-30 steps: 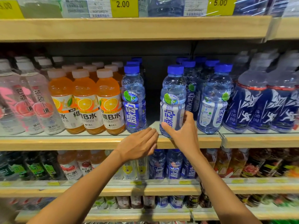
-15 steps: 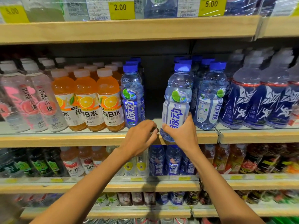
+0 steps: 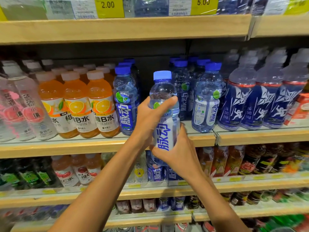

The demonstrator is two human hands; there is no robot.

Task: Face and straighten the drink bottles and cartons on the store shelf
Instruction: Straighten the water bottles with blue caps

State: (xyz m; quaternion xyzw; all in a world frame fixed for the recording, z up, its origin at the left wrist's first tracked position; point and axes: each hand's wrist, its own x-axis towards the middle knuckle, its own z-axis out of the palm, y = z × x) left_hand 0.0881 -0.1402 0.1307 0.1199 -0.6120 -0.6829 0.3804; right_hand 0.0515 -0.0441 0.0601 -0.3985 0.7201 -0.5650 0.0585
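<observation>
A clear bottle with a blue cap and white label is held in front of the middle shelf, off its surface. My left hand grips its upper body from the left. My right hand grips its lower part from the right and below. An empty gap on the shelf lies behind it, between a blue-label bottle on the left and a white-label bottle on the right.
Orange vitamin-drink bottles and pink-label bottles stand at left. Dark blue sport bottles stand at right. The shelf above carries yellow price tags. Lower shelves hold more drinks.
My right hand pulled the white-label bottle off the shelf toward me. My left hand rose from the shelf edge and took hold of the bottle's upper part.
</observation>
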